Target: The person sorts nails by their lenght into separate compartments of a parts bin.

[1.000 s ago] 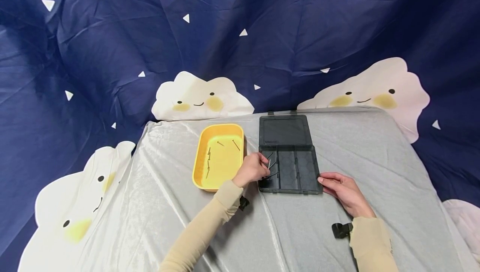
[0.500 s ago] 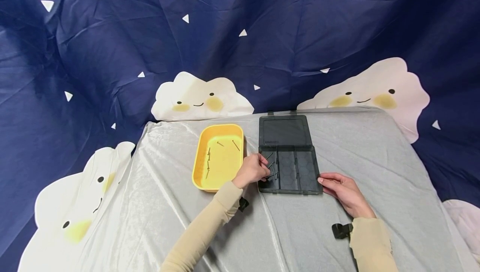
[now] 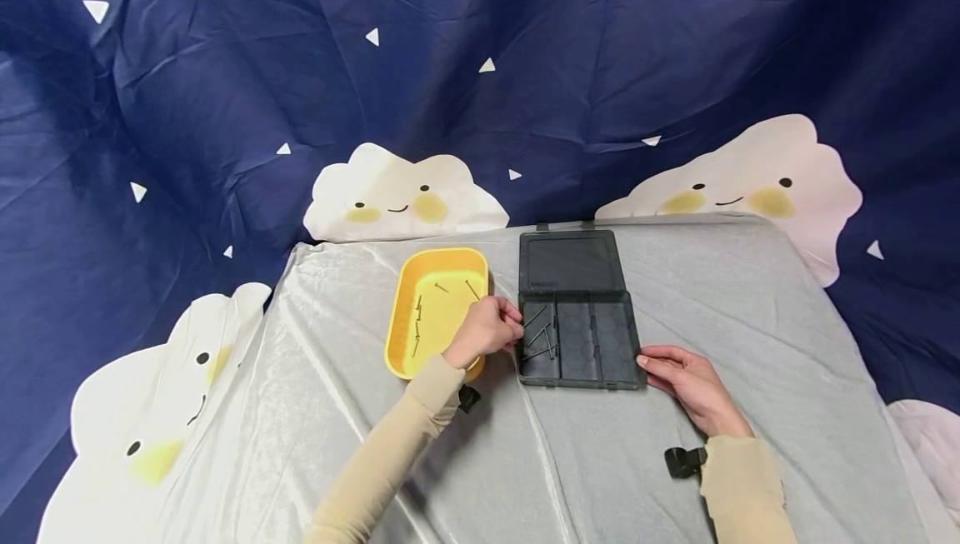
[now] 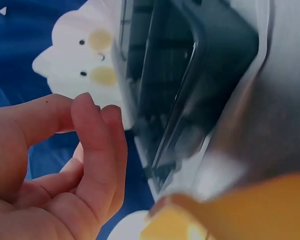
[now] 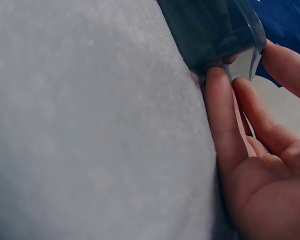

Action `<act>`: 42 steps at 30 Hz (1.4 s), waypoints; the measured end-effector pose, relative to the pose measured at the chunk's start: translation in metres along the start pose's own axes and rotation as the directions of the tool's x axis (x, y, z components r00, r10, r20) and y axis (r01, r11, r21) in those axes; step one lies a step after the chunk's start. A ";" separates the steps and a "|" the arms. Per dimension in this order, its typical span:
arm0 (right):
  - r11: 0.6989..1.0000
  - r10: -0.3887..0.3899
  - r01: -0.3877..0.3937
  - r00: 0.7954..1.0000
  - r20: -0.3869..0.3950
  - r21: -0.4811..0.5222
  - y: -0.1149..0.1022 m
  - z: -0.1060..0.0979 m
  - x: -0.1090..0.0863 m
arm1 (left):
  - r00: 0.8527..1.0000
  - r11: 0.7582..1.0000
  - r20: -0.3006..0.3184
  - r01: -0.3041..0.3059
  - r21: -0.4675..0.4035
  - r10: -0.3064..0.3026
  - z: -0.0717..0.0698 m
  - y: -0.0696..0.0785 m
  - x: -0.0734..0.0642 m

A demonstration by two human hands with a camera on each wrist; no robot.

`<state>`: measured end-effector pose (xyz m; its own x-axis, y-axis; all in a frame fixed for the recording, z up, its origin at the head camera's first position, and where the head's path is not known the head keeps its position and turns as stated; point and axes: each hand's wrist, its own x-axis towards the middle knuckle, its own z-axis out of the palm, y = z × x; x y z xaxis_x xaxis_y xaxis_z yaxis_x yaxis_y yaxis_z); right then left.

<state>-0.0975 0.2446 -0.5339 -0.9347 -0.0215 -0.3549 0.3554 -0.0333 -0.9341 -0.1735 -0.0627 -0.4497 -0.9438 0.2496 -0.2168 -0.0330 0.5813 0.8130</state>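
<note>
A dark translucent storage box (image 3: 613,344) lies with its lid (image 3: 570,262) folded back. Its left compartment holds several thin nail-like metal pieces (image 3: 536,316), lying crossed. My left hand (image 3: 483,331) hovers between this box and a yellow tray (image 3: 393,311), over the tray's right rim. In the left wrist view its thumb and forefinger (image 4: 90,125) bend towards each other, with no piece visible between them. My right hand (image 3: 690,386) grips the box's front right corner. In the right wrist view one finger (image 5: 222,100) touches low on the wall and another digit reaches the rim.
Several similar thin pieces (image 3: 417,331) lie loose on the yellow tray's floor. A grey velvety cloth (image 3: 600,461) covers the table. Behind it hangs a dark blue curtain (image 3: 420,86) with printed clouds. The middle and right compartments show bare floors.
My left hand has drawn back left, out of the box's left compartment to the tray's edge. A piece at its fingertips now lies in that compartment. My right hand stays at the corner.
</note>
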 end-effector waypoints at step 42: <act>1.000 0.014 -0.014 1.000 -0.009 -0.010 -0.001 0.000 0.000 | 0.965 0.625 0.153 -0.254 0.739 0.211 -0.059 -0.053 0.086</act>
<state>-0.0975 0.2444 -0.5331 -0.9297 -0.0132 -0.3681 0.3683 -0.0232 -0.9294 -0.2725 -0.1173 -0.4794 -0.8678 0.4822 -0.1200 0.4618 0.8717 0.1638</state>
